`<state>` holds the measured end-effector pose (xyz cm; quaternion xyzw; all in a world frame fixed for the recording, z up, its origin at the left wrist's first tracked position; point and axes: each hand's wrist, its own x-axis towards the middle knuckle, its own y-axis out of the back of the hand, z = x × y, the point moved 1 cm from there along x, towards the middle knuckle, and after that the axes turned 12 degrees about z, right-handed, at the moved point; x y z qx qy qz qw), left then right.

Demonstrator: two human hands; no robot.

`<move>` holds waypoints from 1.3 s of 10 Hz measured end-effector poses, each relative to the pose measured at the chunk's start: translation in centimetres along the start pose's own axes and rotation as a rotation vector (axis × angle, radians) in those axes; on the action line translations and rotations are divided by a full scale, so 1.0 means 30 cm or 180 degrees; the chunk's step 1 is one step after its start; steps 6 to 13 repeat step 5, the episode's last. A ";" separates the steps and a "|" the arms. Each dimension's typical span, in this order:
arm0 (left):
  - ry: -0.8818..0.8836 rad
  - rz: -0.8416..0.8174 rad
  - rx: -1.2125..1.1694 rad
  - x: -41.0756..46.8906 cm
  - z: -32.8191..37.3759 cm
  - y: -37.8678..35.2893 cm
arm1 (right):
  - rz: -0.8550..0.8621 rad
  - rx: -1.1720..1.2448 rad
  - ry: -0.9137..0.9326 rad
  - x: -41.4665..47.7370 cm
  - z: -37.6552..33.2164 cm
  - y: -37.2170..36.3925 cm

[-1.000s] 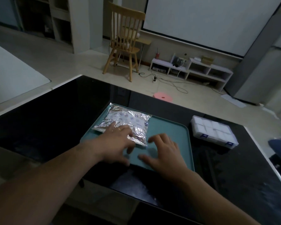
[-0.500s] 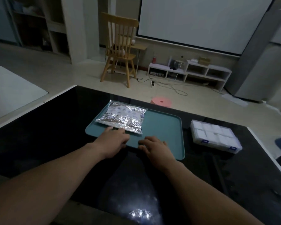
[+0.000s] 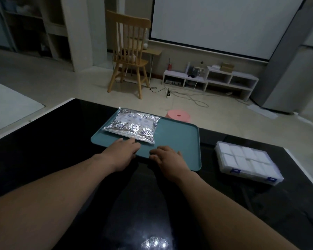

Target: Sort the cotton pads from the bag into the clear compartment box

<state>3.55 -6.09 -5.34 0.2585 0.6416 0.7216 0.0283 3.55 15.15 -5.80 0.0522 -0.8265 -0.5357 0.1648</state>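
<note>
One foil bag (image 3: 132, 126) of cotton pads, crinkly and silver with a printed label, lies flat on the far left part of a teal tray (image 3: 181, 139) (the room is pretty dim, so the print on it is unreadable). Its far corner pokes a bit over the tray's back rim.

The left hand (image 3: 121, 154) lies palm down across the tray's near rim. Its fingers are stretched out straight toward the bag, tips right at its near edge. Whether they actually touch the foil I can't tell. The right hand (image 3: 170, 159) sits just beside it, also palm down on the tray, fingers loosely bent with the tips resting on the tray floor. Neither hand is holding anything. Both forearms run in from the bottom of the view over the black table (image 3: 43, 150), which is glossy and throws back a bright spot of light near the bottom edge.

Off to the right of the tray, apart from it, the clear compartment box (image 3: 246, 163) sits on the same table. Its lid is down, there are two blue latches on its near side, and white squares show through in its compartments.

Past the table there's a pink stool (image 3: 178, 116) on the floor just behind the tray and a wooden chair (image 3: 128, 53) further back. A low white shelf unit (image 3: 210, 80) stands against the wall with cables trailing across the floor in front, and a big projector screen (image 3: 215, 24) hangs above it.
</note>
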 end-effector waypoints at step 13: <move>0.0963 0.0346 -0.0399 -0.069 0.161 0.074 | 0.0363 0.0223 -0.0428 -0.058 -0.037 0.103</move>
